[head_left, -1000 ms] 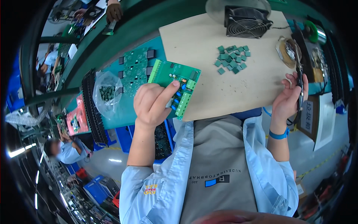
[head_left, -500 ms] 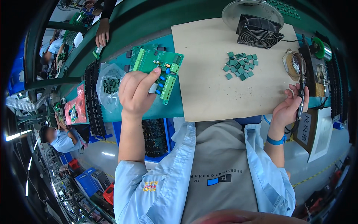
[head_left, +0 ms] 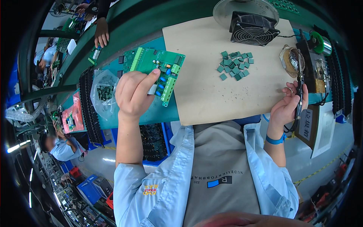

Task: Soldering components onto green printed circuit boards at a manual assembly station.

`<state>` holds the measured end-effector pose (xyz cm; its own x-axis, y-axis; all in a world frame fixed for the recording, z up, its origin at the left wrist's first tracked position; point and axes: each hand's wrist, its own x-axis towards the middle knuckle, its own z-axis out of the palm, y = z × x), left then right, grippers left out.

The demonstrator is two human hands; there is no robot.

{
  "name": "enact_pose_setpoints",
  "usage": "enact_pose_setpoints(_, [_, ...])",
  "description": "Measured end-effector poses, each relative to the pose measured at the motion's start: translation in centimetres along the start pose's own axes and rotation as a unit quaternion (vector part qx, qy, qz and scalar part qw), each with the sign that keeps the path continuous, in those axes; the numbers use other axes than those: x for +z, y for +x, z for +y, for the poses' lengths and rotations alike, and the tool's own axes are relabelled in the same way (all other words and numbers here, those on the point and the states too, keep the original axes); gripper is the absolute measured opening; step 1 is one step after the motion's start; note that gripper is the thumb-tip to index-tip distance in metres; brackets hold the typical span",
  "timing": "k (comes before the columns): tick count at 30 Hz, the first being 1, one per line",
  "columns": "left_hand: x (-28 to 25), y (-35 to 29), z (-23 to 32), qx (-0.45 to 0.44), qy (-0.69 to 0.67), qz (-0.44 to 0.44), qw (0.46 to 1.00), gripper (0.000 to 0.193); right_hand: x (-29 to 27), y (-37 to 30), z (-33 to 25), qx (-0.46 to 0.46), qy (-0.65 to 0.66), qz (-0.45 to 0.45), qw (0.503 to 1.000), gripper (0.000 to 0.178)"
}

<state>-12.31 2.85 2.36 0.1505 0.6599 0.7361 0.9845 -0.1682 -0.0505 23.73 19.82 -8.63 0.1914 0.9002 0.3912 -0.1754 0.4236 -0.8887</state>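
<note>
A green circuit board [head_left: 153, 56] with light-green terminal blocks and blue round components is tilted in my left hand [head_left: 132, 92], which is closed with the thumb on its face. Its right end overlaps the edge of a tan cardboard sheet [head_left: 204, 94]. At the right, the fingers of my right hand [head_left: 283, 109] are wrapped round a black soldering iron [head_left: 299, 90]. The iron points away from me, its front end beside a round dish [head_left: 283, 60] of shiny solder bits; whether it touches is unclear. Small green square pieces [head_left: 235, 66] lie heaped on the cardboard between my hands.
A black fan [head_left: 253, 32] stands at the back of the cardboard, before a round metal shade [head_left: 223, 13]. A solder wire spool [head_left: 326, 47] is at far right. Left are a plastic bag [head_left: 107, 104] of green pieces and a black rack [head_left: 89, 109]. Another person's hand [head_left: 101, 33] is at upper left.
The whole view has shifted, so the bench sits farther left in the picture. The held board has moved slightly right against the cardboard. Both hands keep their grips.
</note>
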Motion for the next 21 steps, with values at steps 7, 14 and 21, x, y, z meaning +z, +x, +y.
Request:
enact_pose_setpoints(7, [0.5,2.6,-1.9,0.032,0.004,-0.027,0.999,0.038,-0.3,0.0,0.2,0.004,0.008,0.006,1.0,0.043])
enact_pose_setpoints(14, [2.3,7.2,-7.3,0.014,0.006,-0.085,0.996,0.05,-0.5,-0.1,0.5,-0.004,0.01,-0.001,1.0,0.043])
enact_pose_setpoints(21, [9.8,9.3,-14.7,-0.08,0.061,-0.234,0.967,0.046,-0.4,-0.4,0.6,0.001,0.011,0.004,1.0,0.043])
